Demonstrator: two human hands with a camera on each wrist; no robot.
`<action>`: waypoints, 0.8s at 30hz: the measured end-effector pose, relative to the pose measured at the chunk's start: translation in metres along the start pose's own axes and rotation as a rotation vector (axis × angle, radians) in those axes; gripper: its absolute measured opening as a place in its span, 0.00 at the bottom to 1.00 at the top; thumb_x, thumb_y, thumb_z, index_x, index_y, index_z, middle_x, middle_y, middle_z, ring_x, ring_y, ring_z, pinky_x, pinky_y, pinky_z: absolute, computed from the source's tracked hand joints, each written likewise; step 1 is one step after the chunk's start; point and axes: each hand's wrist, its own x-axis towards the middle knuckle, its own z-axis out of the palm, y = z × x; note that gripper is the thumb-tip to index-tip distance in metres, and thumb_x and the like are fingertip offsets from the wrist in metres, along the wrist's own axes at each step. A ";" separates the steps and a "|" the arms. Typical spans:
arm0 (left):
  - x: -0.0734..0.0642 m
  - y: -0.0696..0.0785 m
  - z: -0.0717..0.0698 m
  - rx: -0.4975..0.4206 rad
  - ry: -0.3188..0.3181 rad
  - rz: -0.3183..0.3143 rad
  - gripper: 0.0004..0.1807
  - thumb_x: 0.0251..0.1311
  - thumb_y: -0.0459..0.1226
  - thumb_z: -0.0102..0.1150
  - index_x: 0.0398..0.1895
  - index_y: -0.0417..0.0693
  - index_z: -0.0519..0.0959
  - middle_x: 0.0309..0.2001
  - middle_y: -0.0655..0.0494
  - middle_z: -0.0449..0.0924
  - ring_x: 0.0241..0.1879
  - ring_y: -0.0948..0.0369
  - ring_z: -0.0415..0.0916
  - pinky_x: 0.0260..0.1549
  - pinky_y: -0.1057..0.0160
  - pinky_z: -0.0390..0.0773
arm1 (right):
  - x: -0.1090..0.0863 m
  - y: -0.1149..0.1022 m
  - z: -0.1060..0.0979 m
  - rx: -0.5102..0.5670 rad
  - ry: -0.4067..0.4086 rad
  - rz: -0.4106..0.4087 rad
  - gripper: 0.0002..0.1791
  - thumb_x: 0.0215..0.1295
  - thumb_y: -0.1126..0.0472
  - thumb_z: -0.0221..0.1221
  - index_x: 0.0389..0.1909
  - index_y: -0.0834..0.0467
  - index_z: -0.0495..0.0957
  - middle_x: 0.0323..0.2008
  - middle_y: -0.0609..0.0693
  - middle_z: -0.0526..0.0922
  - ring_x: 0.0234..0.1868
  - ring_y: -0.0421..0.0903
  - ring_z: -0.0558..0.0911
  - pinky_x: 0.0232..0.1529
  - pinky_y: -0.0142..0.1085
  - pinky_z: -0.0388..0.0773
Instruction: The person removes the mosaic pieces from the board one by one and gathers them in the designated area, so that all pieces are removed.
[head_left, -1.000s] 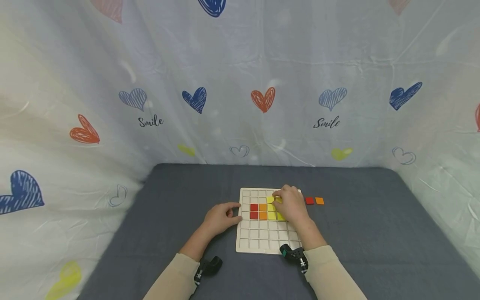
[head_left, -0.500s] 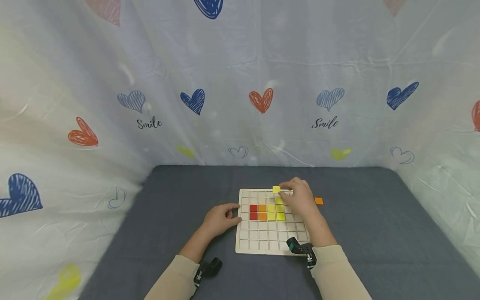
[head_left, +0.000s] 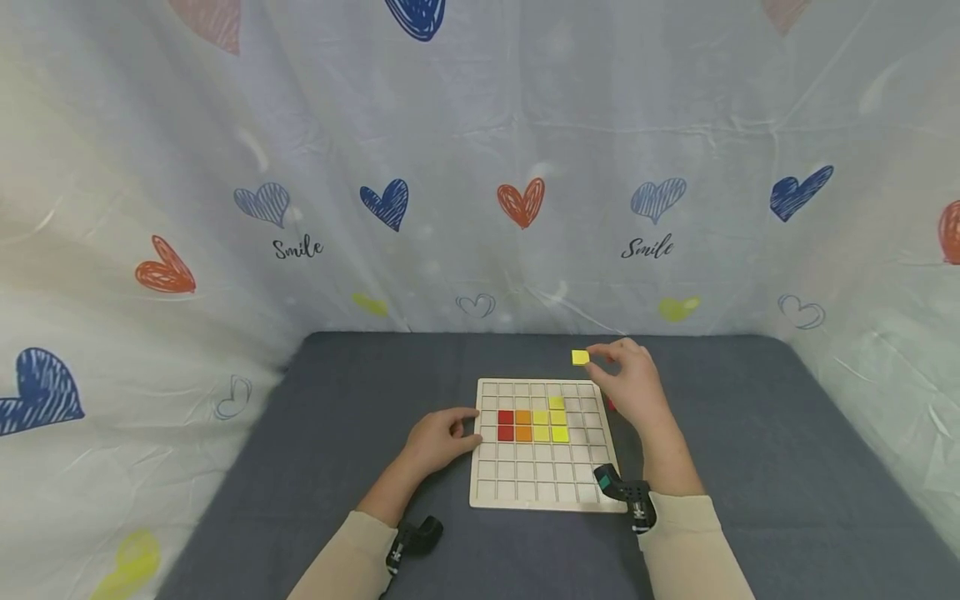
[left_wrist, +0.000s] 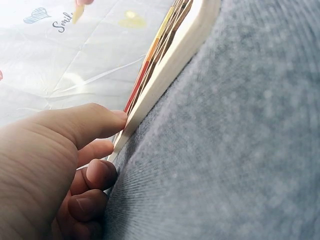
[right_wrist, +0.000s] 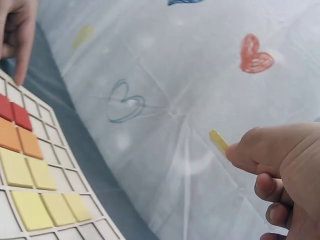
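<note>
Head view: grid board (head_left: pixel 525 492) lies near and left of yellow tile (head_left: pixel 580 357)
Right grip (head_left: pixel 632 382): pinching yellow tile, apart from grid board
Left grip (head_left: pixel 437 439): spread, touching grid board's left edge

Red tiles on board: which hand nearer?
Left. The left hand touches the left edge of the board, left of the red tiles; the right hand is up by the far right corner, pinching a yellow tile.

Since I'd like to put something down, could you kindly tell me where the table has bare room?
The table looks bare right of the right sleeve and left of the left sleeve. Crowded: around the far right corner of the board, where the right hand pinches a yellow tile and a red tile peeks out.
</note>
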 end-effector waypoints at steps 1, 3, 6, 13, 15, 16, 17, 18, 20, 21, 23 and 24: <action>0.000 0.000 0.000 0.001 -0.002 -0.003 0.23 0.64 0.46 0.70 0.61 0.51 0.83 0.16 0.64 0.66 0.15 0.66 0.59 0.19 0.65 0.60 | 0.000 0.001 -0.003 0.006 0.008 -0.004 0.17 0.71 0.62 0.64 0.58 0.62 0.83 0.42 0.57 0.74 0.45 0.56 0.67 0.43 0.50 0.65; 0.000 0.000 0.000 0.000 -0.002 0.002 0.23 0.64 0.46 0.70 0.61 0.50 0.83 0.16 0.64 0.66 0.14 0.66 0.59 0.19 0.64 0.60 | -0.001 0.003 -0.010 0.013 0.023 -0.007 0.17 0.72 0.62 0.64 0.59 0.63 0.83 0.44 0.58 0.74 0.46 0.56 0.67 0.43 0.50 0.65; 0.000 0.001 0.000 -0.001 -0.005 0.003 0.23 0.64 0.46 0.70 0.61 0.50 0.83 0.16 0.64 0.66 0.14 0.66 0.59 0.19 0.64 0.60 | -0.002 0.007 -0.019 0.019 0.040 0.004 0.17 0.73 0.63 0.62 0.59 0.63 0.82 0.45 0.59 0.75 0.47 0.57 0.67 0.43 0.50 0.64; 0.000 0.001 0.000 -0.003 -0.007 -0.010 0.23 0.64 0.46 0.70 0.62 0.51 0.83 0.16 0.64 0.66 0.15 0.66 0.59 0.19 0.64 0.60 | -0.007 0.017 -0.039 -0.002 0.085 0.039 0.18 0.73 0.63 0.62 0.60 0.64 0.81 0.45 0.59 0.73 0.47 0.58 0.67 0.41 0.49 0.63; 0.000 0.001 0.000 -0.002 -0.005 -0.011 0.23 0.65 0.46 0.70 0.62 0.51 0.83 0.16 0.64 0.66 0.15 0.66 0.59 0.19 0.64 0.60 | -0.008 0.019 -0.044 -0.011 0.091 0.053 0.19 0.73 0.63 0.62 0.61 0.64 0.81 0.47 0.60 0.73 0.48 0.58 0.68 0.41 0.49 0.64; 0.000 0.001 0.000 -0.002 -0.003 -0.010 0.23 0.65 0.46 0.70 0.61 0.51 0.83 0.16 0.64 0.66 0.15 0.66 0.59 0.19 0.64 0.60 | -0.008 0.021 -0.046 -0.013 0.091 0.063 0.19 0.74 0.62 0.62 0.62 0.64 0.80 0.47 0.60 0.73 0.49 0.59 0.68 0.41 0.49 0.64; 0.000 0.001 0.000 -0.001 -0.002 -0.011 0.23 0.64 0.46 0.70 0.61 0.51 0.83 0.16 0.64 0.66 0.15 0.66 0.59 0.19 0.64 0.60 | -0.009 0.023 -0.049 -0.014 0.090 0.073 0.20 0.74 0.61 0.61 0.62 0.64 0.80 0.48 0.60 0.73 0.50 0.59 0.68 0.40 0.49 0.64; 0.000 0.001 0.000 -0.001 -0.001 -0.011 0.23 0.64 0.46 0.70 0.61 0.51 0.83 0.16 0.64 0.66 0.14 0.66 0.59 0.19 0.64 0.60 | -0.010 0.024 -0.051 -0.014 0.089 0.083 0.20 0.74 0.61 0.61 0.63 0.64 0.79 0.49 0.60 0.73 0.50 0.60 0.68 0.40 0.49 0.64; 0.000 0.001 0.001 0.001 0.001 -0.011 0.23 0.64 0.46 0.70 0.61 0.51 0.83 0.16 0.64 0.66 0.14 0.66 0.59 0.19 0.64 0.60 | -0.011 0.028 -0.056 -0.016 0.086 0.101 0.21 0.75 0.60 0.60 0.64 0.64 0.79 0.50 0.61 0.73 0.51 0.60 0.68 0.40 0.50 0.65; 0.000 0.001 0.001 0.003 0.003 -0.009 0.23 0.64 0.46 0.70 0.61 0.51 0.83 0.16 0.64 0.66 0.14 0.66 0.59 0.19 0.65 0.60 | -0.012 0.031 -0.058 -0.020 0.085 0.108 0.21 0.75 0.60 0.60 0.64 0.64 0.79 0.50 0.61 0.73 0.51 0.61 0.68 0.41 0.50 0.65; 0.000 0.001 0.001 0.006 0.005 -0.007 0.23 0.64 0.46 0.70 0.61 0.51 0.83 0.16 0.64 0.66 0.14 0.66 0.59 0.19 0.64 0.60 | -0.013 0.035 -0.062 -0.029 0.080 0.123 0.21 0.75 0.60 0.60 0.64 0.64 0.78 0.51 0.62 0.73 0.51 0.61 0.68 0.41 0.51 0.65; 0.001 0.001 0.001 0.008 0.005 -0.006 0.23 0.64 0.46 0.70 0.61 0.51 0.83 0.16 0.64 0.66 0.14 0.66 0.59 0.19 0.64 0.60 | -0.013 0.038 -0.063 -0.037 0.077 0.129 0.21 0.75 0.60 0.60 0.64 0.64 0.78 0.52 0.63 0.73 0.51 0.61 0.68 0.41 0.51 0.65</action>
